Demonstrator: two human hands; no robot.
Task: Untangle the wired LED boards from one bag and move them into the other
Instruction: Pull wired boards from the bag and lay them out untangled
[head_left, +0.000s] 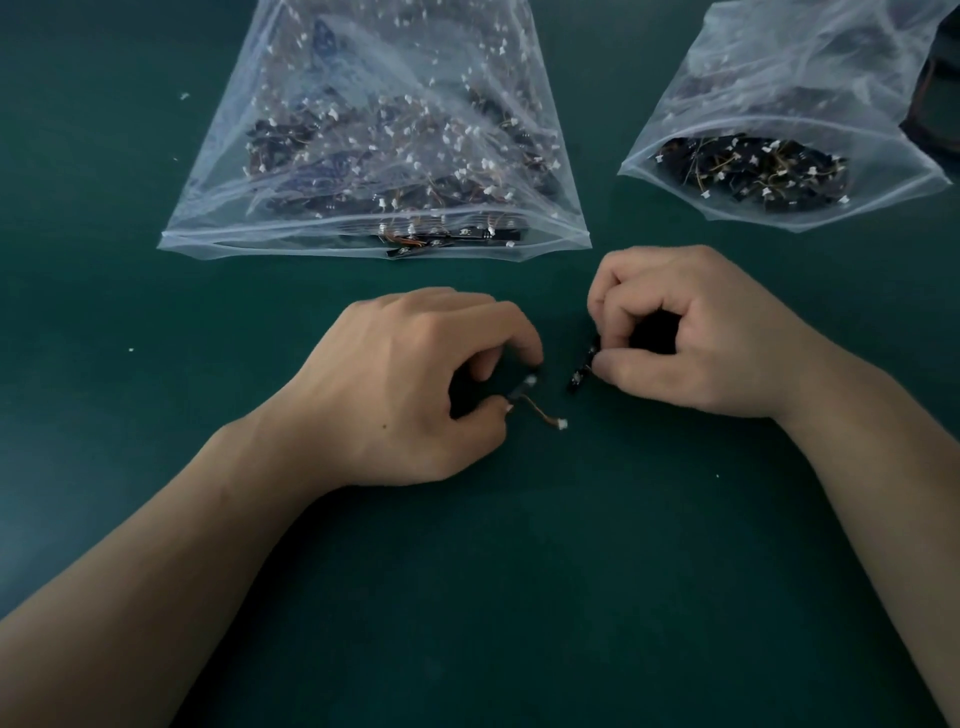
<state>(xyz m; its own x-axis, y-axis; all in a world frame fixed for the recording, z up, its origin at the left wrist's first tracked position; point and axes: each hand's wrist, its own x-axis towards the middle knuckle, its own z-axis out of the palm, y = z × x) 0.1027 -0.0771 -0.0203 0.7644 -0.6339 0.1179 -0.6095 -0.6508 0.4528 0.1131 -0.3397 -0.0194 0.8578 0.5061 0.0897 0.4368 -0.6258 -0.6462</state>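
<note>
1. the left hand (415, 384) rests on the dark green surface (571, 597) with its fingers curled, and it pinches a small black board (523, 388) between the thumb and the fingertips
2. from this board a thin orange-brown wire (543, 413) comes out and ends in a white plug (562, 424), which is just beside the left thumb
3. the right hand (691, 332) is curled too, and it grips a second black board (582, 370) between thumb and forefinger; this board is tilted, with its lower end pointing to the left hand
4. the two boards are near each other but apart, with a gap of bare surface between them
5. behind the hands lies a large clear bag (218, 228) with its mouth towards the person, full of black boards, wires and white plugs; a few boards lie right at the mouth
6. to the right, apart from it, lies a smaller clear bag (753, 62) with an open mouth, and a smaller heap of the same boards shows inside
7. a dark object (935, 104) is beside the smaller bag at the upper right edge; what it is i cannot tell
8. some tiny white bits (184, 96) lie on the surface at the left
</note>
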